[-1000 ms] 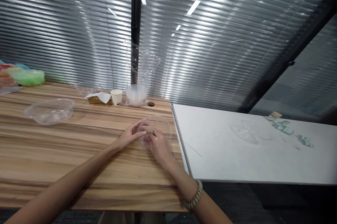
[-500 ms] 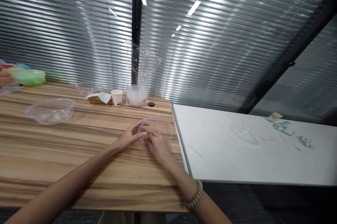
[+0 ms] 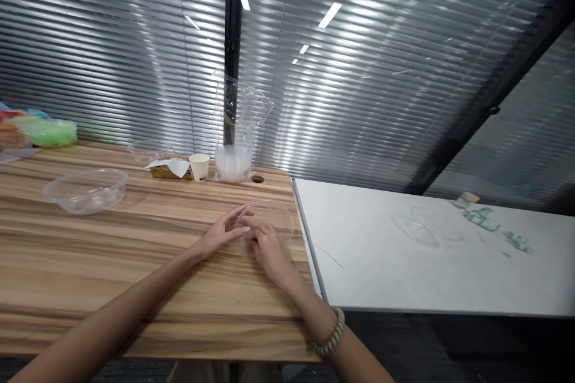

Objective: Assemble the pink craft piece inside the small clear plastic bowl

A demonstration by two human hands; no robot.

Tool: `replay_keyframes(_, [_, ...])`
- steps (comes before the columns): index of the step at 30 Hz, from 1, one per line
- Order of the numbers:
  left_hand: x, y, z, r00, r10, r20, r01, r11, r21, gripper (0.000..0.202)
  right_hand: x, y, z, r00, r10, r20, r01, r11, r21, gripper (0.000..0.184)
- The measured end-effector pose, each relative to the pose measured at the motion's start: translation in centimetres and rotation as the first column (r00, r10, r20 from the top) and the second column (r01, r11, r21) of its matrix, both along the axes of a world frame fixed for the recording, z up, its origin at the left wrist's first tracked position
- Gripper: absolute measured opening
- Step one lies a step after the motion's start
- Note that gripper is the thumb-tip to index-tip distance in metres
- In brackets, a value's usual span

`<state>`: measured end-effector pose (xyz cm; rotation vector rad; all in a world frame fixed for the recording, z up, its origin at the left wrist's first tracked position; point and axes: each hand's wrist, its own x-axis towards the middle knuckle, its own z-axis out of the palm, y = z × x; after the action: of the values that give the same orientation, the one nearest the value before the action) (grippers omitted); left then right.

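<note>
A clear plastic bowl (image 3: 275, 217) rests on the wooden table (image 3: 112, 251) near its right edge. My left hand (image 3: 222, 232) grips the bowl's left rim with thumb and fingers. My right hand (image 3: 268, 249), a bead bracelet on its wrist, holds the near rim, fingers curled over it. Both hands stay on the same bowl.
A second clear bowl (image 3: 85, 189) stands at the left. At the back are a paper cup (image 3: 199, 166), a small box with a paper sheet (image 3: 168, 166) and a plastic bag of stacked lids (image 3: 234, 131). A white table (image 3: 381, 263) adjoins on the right with clear lids (image 3: 422, 226) and a bottle (image 3: 471, 208).
My right hand has shifted a little along the near rim of the bowl. Otherwise nothing has visibly moved.
</note>
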<state>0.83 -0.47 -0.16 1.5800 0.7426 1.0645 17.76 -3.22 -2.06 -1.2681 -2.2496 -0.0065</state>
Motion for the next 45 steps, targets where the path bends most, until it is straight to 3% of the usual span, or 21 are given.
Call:
replay_keyframes(14, [0.11,-0.18,0.35,1.000,0.008,0.015,-0.007,1.000,-0.022,0.062,0.23,0.17,0.27,0.996,0.033,-0.081,-0.031,0.999,0.031,0.017])
replay_keyframes(45, [0.10,-0.18,0.42,1.000,0.004,-0.019,-0.005,1.000,-0.022,0.064,0.18,-0.25,0.69,1.000,0.012,-0.026,-0.012,1.000,-0.008,0.029])
